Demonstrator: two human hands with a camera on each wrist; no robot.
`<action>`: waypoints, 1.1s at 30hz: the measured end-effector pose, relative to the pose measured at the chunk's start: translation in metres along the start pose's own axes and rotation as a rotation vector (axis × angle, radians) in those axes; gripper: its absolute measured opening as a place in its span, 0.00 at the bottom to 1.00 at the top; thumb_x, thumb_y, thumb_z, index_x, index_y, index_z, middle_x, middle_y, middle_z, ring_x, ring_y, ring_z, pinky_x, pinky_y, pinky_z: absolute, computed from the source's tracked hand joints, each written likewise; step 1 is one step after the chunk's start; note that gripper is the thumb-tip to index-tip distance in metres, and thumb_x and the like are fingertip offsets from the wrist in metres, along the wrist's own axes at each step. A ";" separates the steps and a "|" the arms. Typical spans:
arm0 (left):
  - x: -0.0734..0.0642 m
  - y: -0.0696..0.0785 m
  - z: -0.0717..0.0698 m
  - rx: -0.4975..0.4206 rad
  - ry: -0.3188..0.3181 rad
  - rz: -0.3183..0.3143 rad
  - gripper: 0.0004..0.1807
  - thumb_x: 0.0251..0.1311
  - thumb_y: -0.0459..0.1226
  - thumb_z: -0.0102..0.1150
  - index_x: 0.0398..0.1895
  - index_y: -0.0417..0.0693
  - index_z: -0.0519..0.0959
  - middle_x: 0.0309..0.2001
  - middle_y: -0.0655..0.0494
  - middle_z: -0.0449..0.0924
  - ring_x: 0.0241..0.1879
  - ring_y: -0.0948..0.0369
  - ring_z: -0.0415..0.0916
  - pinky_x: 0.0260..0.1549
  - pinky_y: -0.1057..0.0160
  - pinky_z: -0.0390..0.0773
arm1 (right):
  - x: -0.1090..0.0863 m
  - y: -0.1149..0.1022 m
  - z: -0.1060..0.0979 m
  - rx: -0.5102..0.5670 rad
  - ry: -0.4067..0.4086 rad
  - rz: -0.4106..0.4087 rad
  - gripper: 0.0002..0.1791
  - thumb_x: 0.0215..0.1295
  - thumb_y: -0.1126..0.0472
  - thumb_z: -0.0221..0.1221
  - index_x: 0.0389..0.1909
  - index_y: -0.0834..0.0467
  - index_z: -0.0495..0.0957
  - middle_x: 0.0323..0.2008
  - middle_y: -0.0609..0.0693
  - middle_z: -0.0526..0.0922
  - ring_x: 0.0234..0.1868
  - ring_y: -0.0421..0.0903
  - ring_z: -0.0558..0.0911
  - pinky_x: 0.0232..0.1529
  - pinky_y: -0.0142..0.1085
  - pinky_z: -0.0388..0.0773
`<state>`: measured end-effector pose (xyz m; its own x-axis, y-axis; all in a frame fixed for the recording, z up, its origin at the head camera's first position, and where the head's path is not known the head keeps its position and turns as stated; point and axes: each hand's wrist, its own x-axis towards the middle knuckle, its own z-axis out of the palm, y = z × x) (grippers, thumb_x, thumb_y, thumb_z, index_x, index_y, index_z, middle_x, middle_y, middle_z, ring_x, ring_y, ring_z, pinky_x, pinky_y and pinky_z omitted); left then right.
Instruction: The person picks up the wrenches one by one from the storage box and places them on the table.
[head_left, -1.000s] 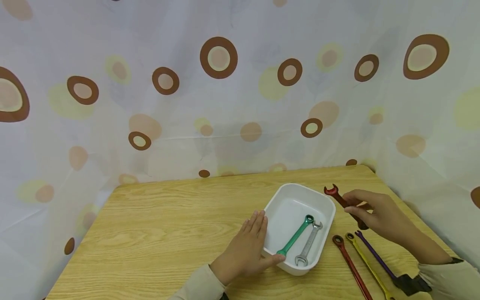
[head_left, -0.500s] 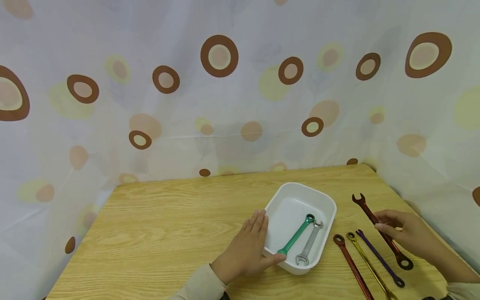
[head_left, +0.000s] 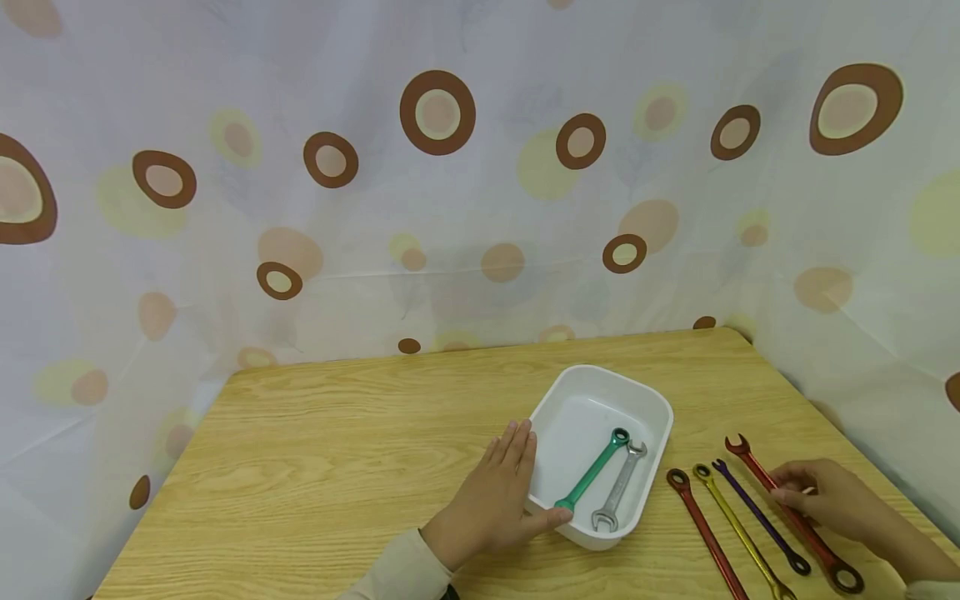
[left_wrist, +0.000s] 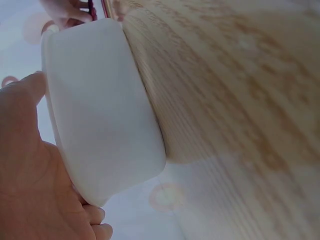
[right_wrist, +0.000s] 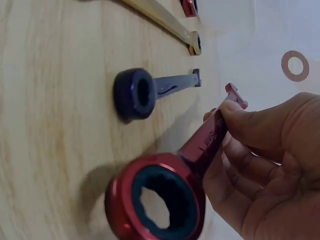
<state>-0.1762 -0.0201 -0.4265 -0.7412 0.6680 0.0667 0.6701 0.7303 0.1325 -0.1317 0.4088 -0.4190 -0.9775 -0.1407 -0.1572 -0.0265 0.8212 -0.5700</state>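
So the right hand (head_left: pixel 832 500) has a red wrench (head_left: pixel 817 544) pinched mid-shaft just right of the purple wrench (head_left: pixel 760 515), both slanting far-left to near-right, left hand (head_left: pixel 491 504) straight-fingered against the tub (head_left: pixel 566 442).

We've got two red wrenches (head_left: pixel 813 537) | yellow wrench (head_left: pixel 738 528) | purple wrench (head_left: pixel 759 515) | green wrench (head_left: pixel 592 472) | silver wrench (head_left: pixel 622 483) | white tub (head_left: pixel 568 437) | now yellowish, wood-grained counter (head_left: pixel 337 467) | brown-ringed, yellow-spotted white backdrop (head_left: pixel 450 200)!
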 end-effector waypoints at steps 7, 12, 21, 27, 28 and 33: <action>0.000 0.000 -0.001 -0.011 -0.011 -0.004 0.56 0.59 0.73 0.26 0.74 0.35 0.46 0.76 0.41 0.38 0.75 0.48 0.36 0.69 0.50 0.52 | 0.001 0.011 0.003 -0.059 -0.007 -0.011 0.13 0.66 0.61 0.58 0.42 0.68 0.80 0.31 0.47 0.79 0.30 0.30 0.73 0.29 0.31 0.72; 0.000 0.000 0.000 -0.011 -0.013 -0.007 0.56 0.59 0.73 0.26 0.75 0.35 0.46 0.76 0.42 0.38 0.75 0.49 0.35 0.69 0.50 0.52 | 0.002 0.014 0.004 -0.103 -0.002 -0.010 0.12 0.66 0.60 0.59 0.41 0.66 0.80 0.30 0.46 0.80 0.30 0.29 0.74 0.30 0.32 0.72; 0.000 0.000 0.000 -0.005 -0.008 -0.007 0.56 0.59 0.73 0.25 0.75 0.35 0.46 0.76 0.41 0.38 0.75 0.49 0.35 0.69 0.51 0.52 | 0.005 0.007 0.003 -0.156 0.001 -0.022 0.11 0.65 0.62 0.59 0.40 0.68 0.79 0.31 0.46 0.81 0.31 0.38 0.77 0.31 0.38 0.75; 0.000 0.000 -0.001 -0.004 -0.014 -0.011 0.56 0.59 0.73 0.25 0.75 0.36 0.45 0.76 0.41 0.38 0.75 0.49 0.34 0.70 0.51 0.51 | 0.007 0.003 0.004 -0.188 0.008 -0.006 0.09 0.63 0.62 0.61 0.37 0.66 0.79 0.30 0.47 0.81 0.30 0.42 0.78 0.31 0.38 0.75; 0.000 0.000 -0.001 -0.004 -0.014 -0.011 0.56 0.59 0.73 0.25 0.75 0.36 0.45 0.76 0.42 0.38 0.75 0.49 0.34 0.70 0.51 0.51 | 0.007 0.003 0.005 -0.191 0.009 -0.003 0.09 0.63 0.62 0.61 0.36 0.66 0.79 0.30 0.47 0.81 0.30 0.42 0.78 0.31 0.39 0.75; 0.000 0.000 -0.001 -0.009 -0.017 -0.013 0.56 0.59 0.73 0.26 0.75 0.36 0.45 0.76 0.42 0.38 0.75 0.49 0.34 0.70 0.51 0.51 | 0.007 0.003 0.007 -0.196 0.013 0.020 0.07 0.63 0.62 0.61 0.34 0.64 0.78 0.28 0.47 0.80 0.30 0.45 0.78 0.30 0.41 0.74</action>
<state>-0.1756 -0.0202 -0.4253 -0.7488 0.6610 0.0484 0.6602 0.7375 0.1421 -0.1372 0.4063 -0.4273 -0.9808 -0.1175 -0.1554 -0.0466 0.9160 -0.3984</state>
